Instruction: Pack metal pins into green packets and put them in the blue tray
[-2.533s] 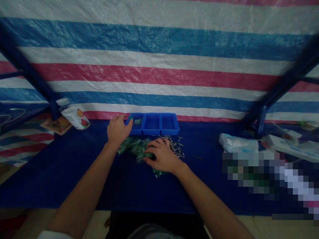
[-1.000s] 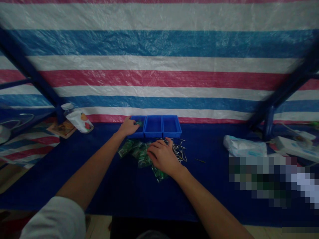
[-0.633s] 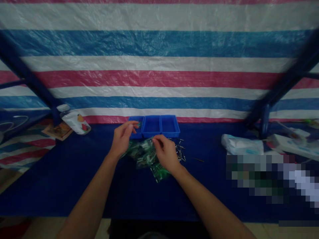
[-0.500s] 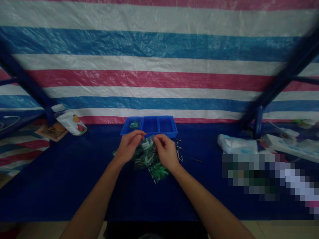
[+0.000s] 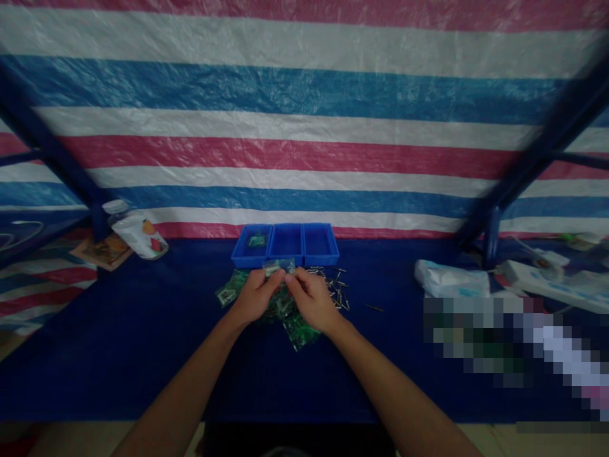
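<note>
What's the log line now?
left hand: pinching clear packet; right hand: pinching same packet; green packet: in left bin; metal pins: on table

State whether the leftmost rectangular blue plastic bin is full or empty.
Neither: a small green plastic packet lies inside the bin, with bare blue floor showing around it.

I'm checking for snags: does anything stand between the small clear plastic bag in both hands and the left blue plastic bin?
Nothing visible stands between the bag and the bin except the bin's front wall; a small green packet lies inside.
</note>
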Demonstrator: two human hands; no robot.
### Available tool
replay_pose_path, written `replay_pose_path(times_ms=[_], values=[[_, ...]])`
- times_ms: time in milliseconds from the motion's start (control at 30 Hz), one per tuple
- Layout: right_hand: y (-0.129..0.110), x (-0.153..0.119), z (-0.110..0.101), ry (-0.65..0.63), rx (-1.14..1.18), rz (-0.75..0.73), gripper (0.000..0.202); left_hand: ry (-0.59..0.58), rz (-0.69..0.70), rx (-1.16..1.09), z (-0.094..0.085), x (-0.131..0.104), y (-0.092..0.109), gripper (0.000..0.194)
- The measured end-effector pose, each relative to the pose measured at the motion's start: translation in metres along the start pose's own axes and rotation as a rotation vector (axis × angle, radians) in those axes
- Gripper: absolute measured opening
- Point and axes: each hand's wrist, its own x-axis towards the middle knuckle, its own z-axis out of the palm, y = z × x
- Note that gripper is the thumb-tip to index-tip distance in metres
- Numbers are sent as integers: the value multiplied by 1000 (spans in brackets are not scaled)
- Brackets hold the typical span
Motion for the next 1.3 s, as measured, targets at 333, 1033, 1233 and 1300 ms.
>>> replay_pose_path(times_ms=[333,1033,1233,1300], values=[[4,-1,-1,-26,58,19,37,52,-4,-44,4,-2,-4,57],[-5,-1,-5,-14,177,47,43,56,7,-11,11,-5,-3,56],[-3,1,-6,59,322,103,35,328,42,38,-31,44,9,34],[-1,2,-6,79,299,116,34,445,-23,233,-53,67,9,25]])
